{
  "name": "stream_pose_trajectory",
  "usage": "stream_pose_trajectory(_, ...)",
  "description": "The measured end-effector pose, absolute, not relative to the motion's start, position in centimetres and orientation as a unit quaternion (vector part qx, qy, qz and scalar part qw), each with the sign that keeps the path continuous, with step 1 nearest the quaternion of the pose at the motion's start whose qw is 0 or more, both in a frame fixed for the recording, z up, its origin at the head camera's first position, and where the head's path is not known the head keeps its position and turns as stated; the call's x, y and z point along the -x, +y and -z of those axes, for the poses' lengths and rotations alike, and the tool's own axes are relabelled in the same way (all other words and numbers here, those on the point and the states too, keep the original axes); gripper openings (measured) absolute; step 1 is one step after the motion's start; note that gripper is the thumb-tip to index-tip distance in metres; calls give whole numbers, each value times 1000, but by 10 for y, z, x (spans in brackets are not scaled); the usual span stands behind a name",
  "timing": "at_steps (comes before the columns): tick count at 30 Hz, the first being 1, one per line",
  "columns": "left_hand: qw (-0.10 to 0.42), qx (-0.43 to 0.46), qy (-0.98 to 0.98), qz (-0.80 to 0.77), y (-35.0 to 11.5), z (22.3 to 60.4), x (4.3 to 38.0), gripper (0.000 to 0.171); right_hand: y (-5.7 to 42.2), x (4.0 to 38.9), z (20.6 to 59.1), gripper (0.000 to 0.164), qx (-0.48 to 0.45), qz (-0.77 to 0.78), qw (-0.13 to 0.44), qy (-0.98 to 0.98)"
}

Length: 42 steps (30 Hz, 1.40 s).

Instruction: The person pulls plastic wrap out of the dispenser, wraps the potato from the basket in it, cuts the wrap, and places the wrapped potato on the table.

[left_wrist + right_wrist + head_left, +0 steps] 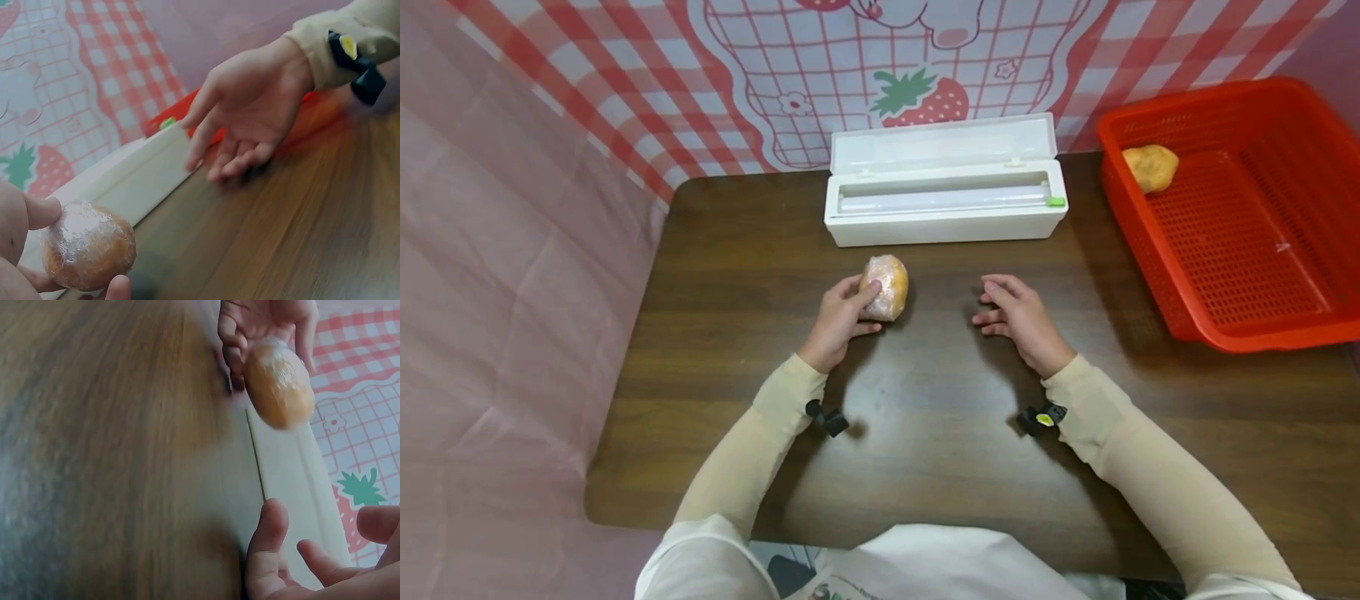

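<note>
My left hand (838, 323) grips a yellowish-brown potato (891, 287) wrapped in shiny cling film, with the thumb lying over its near side. In the left wrist view the wrapped potato (90, 247) sits between thumb and fingers, its film crinkled and glossy. Across from it, my right hand (1021, 321) hovers over the table with fingers loosely bent and nothing in them. The right wrist view has the bare right fingers (269, 534) low in the picture, apart from the wrapped potato (279, 387) beyond them.
Behind the hands stands a white cling film box (943, 227), lid raised and a film roll (940, 200) inside. A red plastic basket (1195, 312) at the right holds an unwrapped potato (1152, 168). A checked strawberry cloth (647, 100) hangs behind the wooden table (700, 400).
</note>
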<state>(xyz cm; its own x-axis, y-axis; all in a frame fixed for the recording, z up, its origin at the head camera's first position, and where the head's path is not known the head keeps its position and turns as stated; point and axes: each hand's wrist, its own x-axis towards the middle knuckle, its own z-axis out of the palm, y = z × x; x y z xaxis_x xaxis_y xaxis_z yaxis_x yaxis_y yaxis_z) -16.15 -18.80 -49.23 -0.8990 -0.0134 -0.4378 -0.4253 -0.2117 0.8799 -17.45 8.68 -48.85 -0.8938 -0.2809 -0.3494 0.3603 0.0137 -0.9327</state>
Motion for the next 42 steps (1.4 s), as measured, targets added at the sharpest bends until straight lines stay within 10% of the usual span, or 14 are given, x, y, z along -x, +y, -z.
stream_pose_trajectory(29, -74, 329, 660, -671, -320, 484, 219, 21, 89, 175, 497, 41, -25, 652, 204, 730)
stream_pose_trajectory(42, -50, 327, 717, -614, -366, 482, 246, 28, 88, 175, 500, 39, -22, 646, 203, 736)
